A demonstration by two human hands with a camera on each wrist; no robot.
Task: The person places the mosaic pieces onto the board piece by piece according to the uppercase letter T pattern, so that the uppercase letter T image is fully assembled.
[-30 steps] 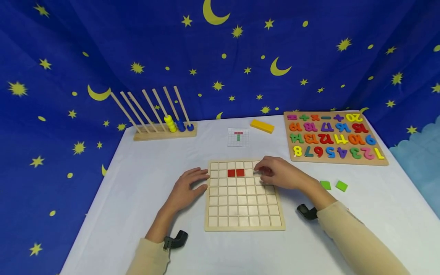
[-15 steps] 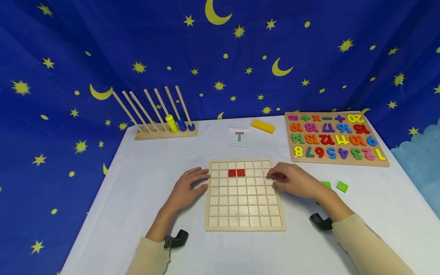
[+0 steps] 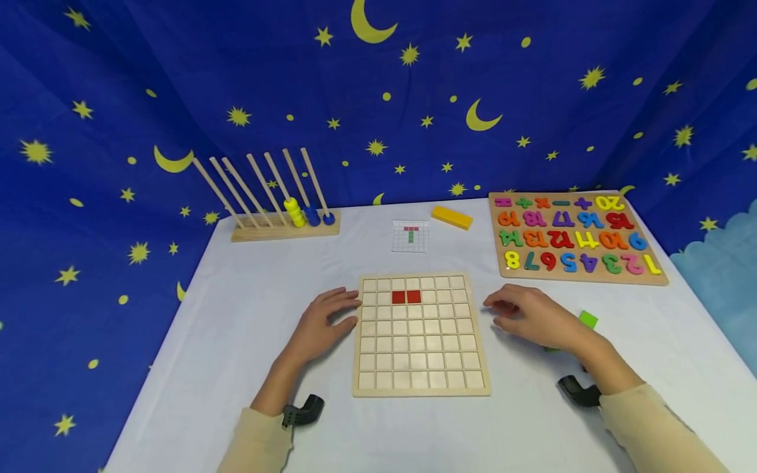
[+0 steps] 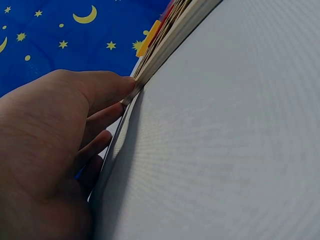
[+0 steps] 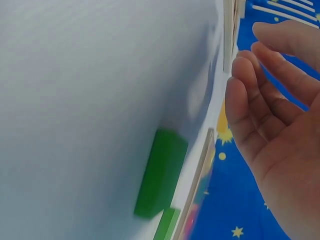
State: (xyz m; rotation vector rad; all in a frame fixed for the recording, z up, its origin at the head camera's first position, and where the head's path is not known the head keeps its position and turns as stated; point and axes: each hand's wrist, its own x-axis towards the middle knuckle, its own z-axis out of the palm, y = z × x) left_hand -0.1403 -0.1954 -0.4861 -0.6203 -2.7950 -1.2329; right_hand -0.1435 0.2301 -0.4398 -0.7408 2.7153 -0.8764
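A wooden grid board (image 3: pixel 422 392) lies on the table between my hands. Two red square tiles (image 3: pixel 399 297) sit side by side in its second row from the far edge. My left hand (image 3: pixel 317 332) rests at the board's left edge, fingers relaxed, its thumb and fingertips touching or very near the rim. Right of the board, my right hand (image 3: pixel 535 318) hovers over the table; in the right wrist view its loosely bent fingers (image 5: pixel 242 100) hold nothing. Beneath it, green tiles (image 5: pixel 161 172) lie on the cloth, partly hidden by hand and wrist in the head view.
Beyond the board lies a small pattern card (image 3: pixel 411 236) with a red and green T. A yellow block (image 3: pixel 452 217) is behind it. At the back left stands a peg abacus (image 3: pixel 286 226) with beads; a number puzzle board (image 3: pixel 582 238) occupies the back right.
My right hand has moved right and toward me, from over the board's far right squares to the table beside it, now covering part of the green tiles. The left hand stays in place.
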